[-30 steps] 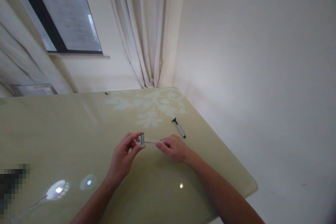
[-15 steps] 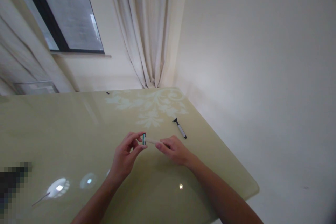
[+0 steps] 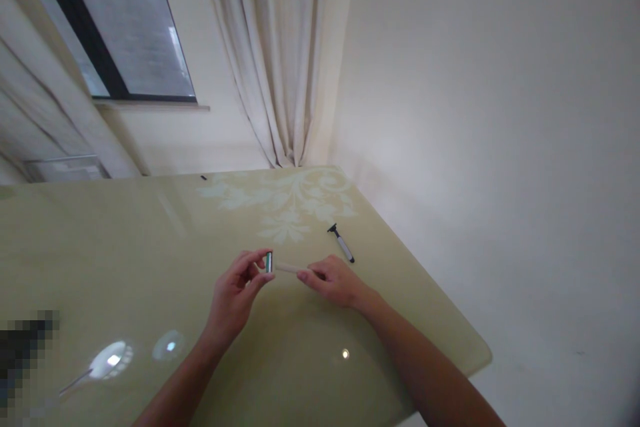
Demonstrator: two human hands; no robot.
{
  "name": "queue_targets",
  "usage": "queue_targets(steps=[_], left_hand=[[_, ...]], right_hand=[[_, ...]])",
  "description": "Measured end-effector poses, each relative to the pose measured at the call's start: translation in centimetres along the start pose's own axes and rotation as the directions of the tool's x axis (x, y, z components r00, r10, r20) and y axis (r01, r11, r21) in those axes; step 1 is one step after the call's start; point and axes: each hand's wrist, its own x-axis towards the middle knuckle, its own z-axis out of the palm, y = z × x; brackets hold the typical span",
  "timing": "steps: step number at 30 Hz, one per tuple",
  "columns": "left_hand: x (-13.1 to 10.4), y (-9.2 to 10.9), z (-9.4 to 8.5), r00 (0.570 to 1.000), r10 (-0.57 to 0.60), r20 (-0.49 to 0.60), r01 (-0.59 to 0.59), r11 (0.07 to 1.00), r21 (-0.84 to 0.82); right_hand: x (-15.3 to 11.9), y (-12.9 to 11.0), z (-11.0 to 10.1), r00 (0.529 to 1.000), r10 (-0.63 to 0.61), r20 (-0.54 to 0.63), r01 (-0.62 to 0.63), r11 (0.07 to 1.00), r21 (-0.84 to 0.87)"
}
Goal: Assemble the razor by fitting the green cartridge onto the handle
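My left hand (image 3: 231, 295) pinches a small razor cartridge (image 3: 269, 262) upright between thumb and fingertips, its green-and-white striped face turned to the right. My right hand (image 3: 336, 282) is closed around a slim pale stick (image 3: 287, 268), perhaps a small brush; its kind is hard to make out. The stick points left, its tip just short of the cartridge. Beyond my right hand, a razor (image 3: 341, 243) with a grey and black handle lies on the glossy table (image 3: 310, 360).
A tiny black piece (image 3: 203, 177) lies near the table's far edge. At the lower left is a pixelated dark shape (image 3: 23, 350). A pale curtain (image 3: 285, 60) hangs behind the table, and a white wall (image 3: 475, 147) runs along the right side.
My left hand has moved slightly left with the cartridge, and a small gap now shows between it and the stick's tip. The razor on the table stays put.
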Motion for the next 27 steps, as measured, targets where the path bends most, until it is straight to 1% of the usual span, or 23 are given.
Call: queue_targets(steps=[3,6,8,10,12,16,18,21,23,25,27], left_hand=[[-0.06,-0.07,0.11,1.000,-0.002,0.008,0.002,1.000,-0.005],[-0.15,-0.01,0.26,0.999,0.004,0.035,-0.004,1.000,-0.001],[-0.16,-0.02,0.24,1.000,0.003,0.028,-0.003,1.000,-0.002],[-0.14,-0.10,0.16,1.000,-0.002,0.014,0.002,1.000,-0.001],[-0.11,-0.19,0.10,1.000,0.000,0.015,0.000,1.000,0.005],[-0.06,-0.27,0.13,0.999,0.015,0.033,-0.015,1.000,-0.004],[-0.02,-0.29,0.11,1.000,0.002,0.017,-0.002,1.000,-0.005],[-0.02,-0.33,0.05,1.000,-0.019,-0.011,0.019,1.000,-0.003],[-0.06,-0.33,0.09,1.000,-0.012,-0.002,0.012,1.000,-0.005],[-0.11,-0.30,0.19,1.000,-0.002,0.020,0.002,1.000,-0.003],[-0.13,-0.27,0.25,1.000,-0.001,0.026,0.001,1.000,-0.002]], right_hand=[[0.04,-0.02,-0.01,0.999,0.008,-0.034,-0.008,1.000,0.006],[0.02,-0.14,0.28,0.999,-0.036,0.008,0.036,0.998,0.060],[0.03,0.05,0.37,0.999,-0.035,0.015,0.035,0.999,0.032],[0.06,0.35,0.36,1.000,-0.003,-0.021,0.003,1.000,-0.014],[0.05,0.48,0.39,0.999,0.013,-0.050,-0.014,1.000,-0.017],[-0.01,0.15,0.62,0.999,-0.033,0.007,0.033,0.997,0.066],[0.00,0.12,0.57,1.000,-0.013,0.012,0.013,0.999,0.037],[0.04,0.18,0.38,0.999,0.038,-0.031,-0.039,0.998,-0.041],[0.06,0.01,0.41,1.000,0.022,-0.022,-0.022,1.000,-0.011],[0.08,-0.22,0.54,1.000,-0.015,0.010,0.015,0.999,0.050],[0.14,-0.28,0.59,1.000,-0.015,0.022,0.013,0.998,0.058]])
